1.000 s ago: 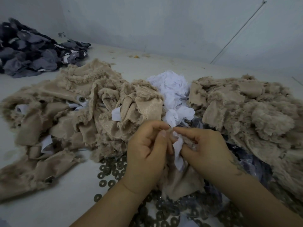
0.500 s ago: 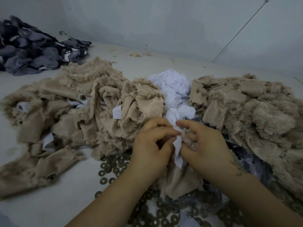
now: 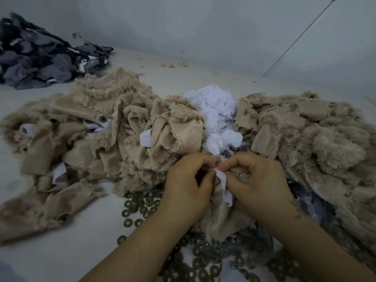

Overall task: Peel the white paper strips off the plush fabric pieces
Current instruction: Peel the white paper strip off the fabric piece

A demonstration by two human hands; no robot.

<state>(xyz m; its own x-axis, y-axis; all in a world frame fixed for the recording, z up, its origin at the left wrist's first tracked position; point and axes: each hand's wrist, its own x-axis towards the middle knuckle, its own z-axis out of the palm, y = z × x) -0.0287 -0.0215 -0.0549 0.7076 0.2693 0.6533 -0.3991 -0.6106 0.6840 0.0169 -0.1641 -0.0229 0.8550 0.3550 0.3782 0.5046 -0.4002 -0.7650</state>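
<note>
At far left on the bench (image 3: 50, 257) we see a heap of dark grey fabric scraps (image 3: 40, 55) against the wall. Next comes a broad pile of tan plush pieces (image 3: 97, 139), several with white paper strips still stuck on, one strip (image 3: 145, 138) plain on a folded piece near the middle. Dark ring-shaped washers (image 3: 140, 208) lie scattered on the bench in front of this pile and under our wrists.

Our left hand (image 3: 187, 186) has its fingers curled, thumb and forefinger pinching the top end of a white paper strip (image 3: 223, 186). Our right hand (image 3: 258, 184), just beside it, grips the tan plush piece (image 3: 218, 218) that carries the strip, with fingertips pinched at the same spot. The strip hangs down between the two hands.

Behind the hands sits a mound of crumpled white paper (image 3: 215, 110), and to the right a second tan plush pile (image 3: 315, 143). We can see no container and read no writing.
</note>
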